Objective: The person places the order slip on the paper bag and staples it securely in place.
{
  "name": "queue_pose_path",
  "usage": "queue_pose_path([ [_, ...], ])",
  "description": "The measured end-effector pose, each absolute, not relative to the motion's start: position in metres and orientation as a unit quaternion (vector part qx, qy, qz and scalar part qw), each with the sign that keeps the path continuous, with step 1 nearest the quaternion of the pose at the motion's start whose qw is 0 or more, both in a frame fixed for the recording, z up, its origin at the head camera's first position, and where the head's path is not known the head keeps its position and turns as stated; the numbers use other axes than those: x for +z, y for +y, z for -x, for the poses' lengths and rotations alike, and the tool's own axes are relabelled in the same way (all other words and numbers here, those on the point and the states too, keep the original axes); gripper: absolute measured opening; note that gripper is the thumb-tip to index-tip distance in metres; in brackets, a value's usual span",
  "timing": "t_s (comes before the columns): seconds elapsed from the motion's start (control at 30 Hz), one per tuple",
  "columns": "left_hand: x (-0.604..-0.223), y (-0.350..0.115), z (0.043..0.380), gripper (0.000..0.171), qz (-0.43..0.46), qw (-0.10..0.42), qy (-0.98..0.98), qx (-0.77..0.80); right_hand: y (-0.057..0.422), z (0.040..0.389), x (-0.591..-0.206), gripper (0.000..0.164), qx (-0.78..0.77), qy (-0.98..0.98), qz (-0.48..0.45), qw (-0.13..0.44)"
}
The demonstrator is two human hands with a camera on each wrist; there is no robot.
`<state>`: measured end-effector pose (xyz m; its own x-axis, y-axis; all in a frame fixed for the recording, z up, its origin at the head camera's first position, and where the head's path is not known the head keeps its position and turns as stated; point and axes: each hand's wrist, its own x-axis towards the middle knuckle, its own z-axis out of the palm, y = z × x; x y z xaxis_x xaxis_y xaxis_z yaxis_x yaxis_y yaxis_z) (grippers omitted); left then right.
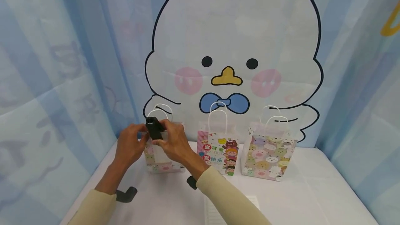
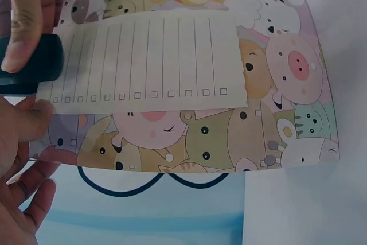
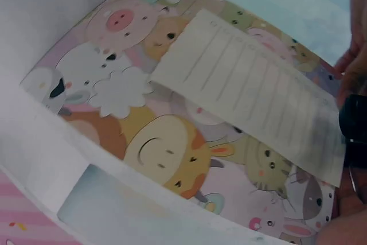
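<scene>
Blue curtains point(image 1: 84, 37) hang around a white table point(image 1: 328, 190), with a big cartoon bird point(image 1: 234, 37) on the cloth behind the middle bag point(image 1: 218, 153). To the right of the middle bag stands a right bag point(image 1: 270, 155); in front of it lies a ruled pad point(image 1: 213, 214), partly covered by a cream sleeve point(image 1: 231, 193).

Left of the middle bag is the left bag point(image 1: 165, 167), upright, with a slip point(image 2: 149, 64) laid flat on its front. The left hand point(image 1: 129, 145) pinches the bag's top edge, thumb on the slip's corner and fingers behind, probably so paper and bag stay lined up. Close beside it, the right hand point(image 1: 176, 138) grips a black stapler point(image 1: 153, 127) set over that same edge, likely because only there can it reach both layers.

The slip is pale and ruled, with a row of small tick boxes down one side and a slightly ragged bottom end. Around it, the left bag shows crowded pastel animals: pig, giraffe, sheep, cat.
</scene>
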<state>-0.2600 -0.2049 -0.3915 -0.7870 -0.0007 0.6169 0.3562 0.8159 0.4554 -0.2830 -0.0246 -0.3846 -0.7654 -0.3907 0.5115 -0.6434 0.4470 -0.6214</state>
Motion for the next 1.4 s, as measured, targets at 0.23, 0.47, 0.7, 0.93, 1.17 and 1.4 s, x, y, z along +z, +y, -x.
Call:
queue_pose_path([
  [0.23,-0.391,-0.203,0.260,0.013,0.096,0.299,-0.903,-0.295,-0.014,0.280,-0.369,0.058,0.564,-0.773,-0.276,0.090],
  [0.47,-0.391,-0.202,0.259,0.013,0.088,0.298,-0.906,-0.289,0.006,0.273,-0.353,0.056,0.584,-0.754,-0.285,0.097],
  [0.7,-0.392,-0.201,0.258,0.013,0.087,0.300,-0.902,-0.298,0.027,0.266,-0.350,0.056,0.564,-0.771,-0.282,0.093],
  [0.93,-0.394,-0.200,0.258,0.014,0.098,0.319,-0.898,-0.285,0.051,0.256,-0.356,0.058,0.540,-0.790,-0.270,0.101],
  [1.17,-0.395,-0.201,0.254,0.016,0.103,0.326,-0.896,-0.284,0.070,0.245,-0.366,0.059,0.527,-0.803,-0.258,0.104],
  [1.4,-0.395,-0.202,0.254,0.019,0.109,0.339,-0.889,-0.287,0.086,0.234,-0.377,0.064,0.509,-0.822,-0.234,0.108],
])
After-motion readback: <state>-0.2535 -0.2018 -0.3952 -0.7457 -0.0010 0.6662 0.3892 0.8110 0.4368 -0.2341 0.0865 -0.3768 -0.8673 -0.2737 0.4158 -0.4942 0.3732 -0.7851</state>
